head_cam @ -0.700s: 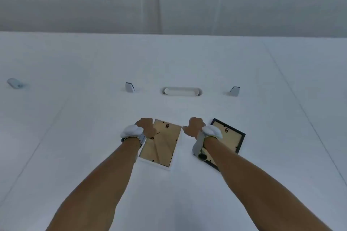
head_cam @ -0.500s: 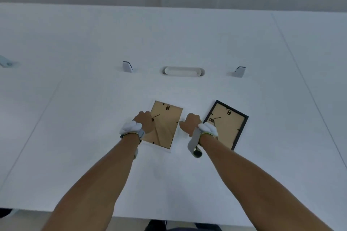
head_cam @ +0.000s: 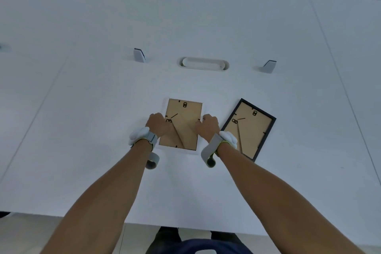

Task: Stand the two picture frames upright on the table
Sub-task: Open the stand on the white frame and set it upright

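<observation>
A white-edged picture frame (head_cam: 183,113) lies face down on the white table (head_cam: 82,109), its brown backing and folded stand showing. My left hand (head_cam: 158,125) grips its left edge and my right hand (head_cam: 207,127) grips its right edge. A black picture frame (head_cam: 250,126) lies face down just to the right, tilted, with no hand on it; my right wrist covers its near left corner. Both wrists wear white and grey straps.
Beyond the frames, an oval cable slot (head_cam: 205,64) is set into the table, with a small grey bracket (head_cam: 139,55) on its left and another grey bracket (head_cam: 268,66) on its right. The table's near edge (head_cam: 144,222) runs below my forearms.
My right hand has moved left from beside the black frame onto the white frame's right edge. The view has tipped further down, so both frames sit lower in it.
</observation>
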Tool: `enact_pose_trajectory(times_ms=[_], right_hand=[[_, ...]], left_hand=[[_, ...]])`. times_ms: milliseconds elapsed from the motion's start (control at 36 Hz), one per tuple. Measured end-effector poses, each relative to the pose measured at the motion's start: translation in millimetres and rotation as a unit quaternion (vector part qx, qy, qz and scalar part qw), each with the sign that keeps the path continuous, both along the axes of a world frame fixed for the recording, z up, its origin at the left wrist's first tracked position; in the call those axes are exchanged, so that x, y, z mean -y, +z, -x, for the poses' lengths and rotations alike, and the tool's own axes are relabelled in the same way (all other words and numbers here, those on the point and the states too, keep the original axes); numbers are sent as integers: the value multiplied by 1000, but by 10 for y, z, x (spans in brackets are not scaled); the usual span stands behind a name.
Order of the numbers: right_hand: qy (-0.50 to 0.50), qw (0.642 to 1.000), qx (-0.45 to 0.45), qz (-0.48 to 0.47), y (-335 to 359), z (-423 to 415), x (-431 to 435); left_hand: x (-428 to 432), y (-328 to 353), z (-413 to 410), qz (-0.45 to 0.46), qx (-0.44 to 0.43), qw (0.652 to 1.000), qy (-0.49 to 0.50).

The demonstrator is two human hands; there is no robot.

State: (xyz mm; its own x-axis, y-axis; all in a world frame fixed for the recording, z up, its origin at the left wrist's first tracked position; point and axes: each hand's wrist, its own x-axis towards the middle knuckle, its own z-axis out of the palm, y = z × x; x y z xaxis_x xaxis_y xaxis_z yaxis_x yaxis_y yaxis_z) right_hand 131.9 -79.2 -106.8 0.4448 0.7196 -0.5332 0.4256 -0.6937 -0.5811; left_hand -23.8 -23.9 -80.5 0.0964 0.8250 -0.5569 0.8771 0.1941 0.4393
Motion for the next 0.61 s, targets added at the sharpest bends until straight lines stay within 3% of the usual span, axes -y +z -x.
enact_pose_trajectory(times_ms=[194,417,500,611], right_hand=[[-84,975,-144,-148,96,-142,-72],[-61,952,-142,-263,391,-175,-192],[-25,947,-127,-294,446,-137,-206],[24,940,-112,-322,484,-85,-180]], left_hand=[[-72,-5,-26,-26,91,991,97],[-71,233,-229,-84,183,964,173],[-64,311,-336,-75,247,955,147],[-56,363,-409,-72,248,955,144]])
